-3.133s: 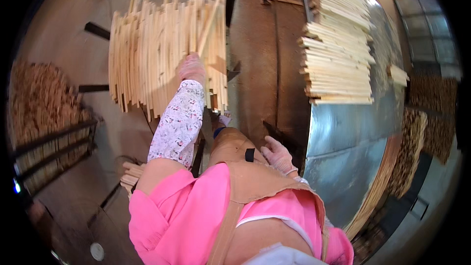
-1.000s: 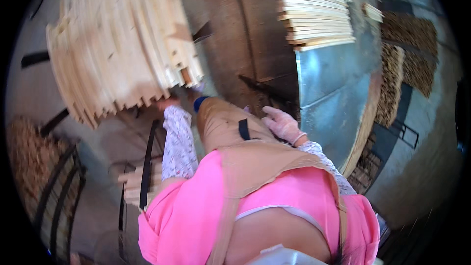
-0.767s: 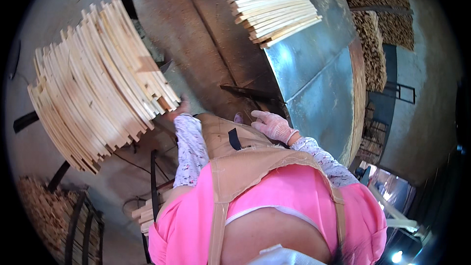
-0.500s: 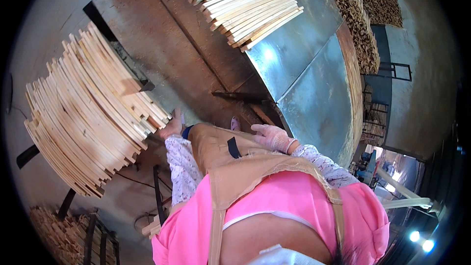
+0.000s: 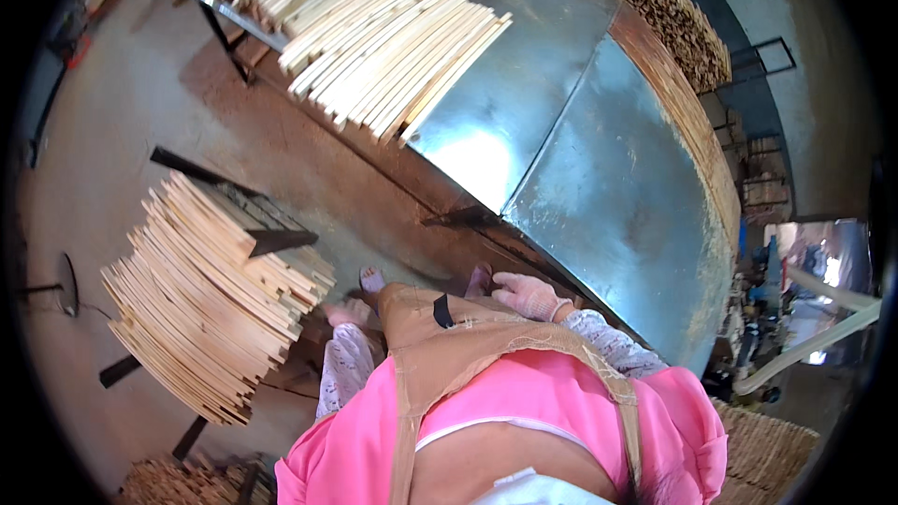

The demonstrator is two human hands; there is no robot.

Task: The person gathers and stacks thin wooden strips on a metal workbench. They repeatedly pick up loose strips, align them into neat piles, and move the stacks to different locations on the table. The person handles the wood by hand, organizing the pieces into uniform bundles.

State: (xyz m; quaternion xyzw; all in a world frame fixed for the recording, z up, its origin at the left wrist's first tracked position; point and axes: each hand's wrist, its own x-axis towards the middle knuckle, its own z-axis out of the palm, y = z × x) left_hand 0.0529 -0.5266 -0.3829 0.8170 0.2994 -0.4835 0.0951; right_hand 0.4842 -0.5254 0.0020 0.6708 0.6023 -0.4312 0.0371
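A stack of pale wooden slats lies on a dark metal rack at my left. My left hand, in a pink glove with a floral sleeve, is at the near ends of these slats and holds nothing. My right hand, also in a pink glove, hangs empty over my tan apron, close to the lower edge of a sheet-metal table. A second pile of slats lies on the far end of that table.
My feet stand on a dusty concrete floor beside the table's dark frame. Rack bars jut out of the left stack. More stacked wood lines the far side of the table, and bundles lie at the lower left.
The view has swung from the left stack toward the metal table. My left hand came down from the top of the slats to their near ends. My right hand stayed by the apron.
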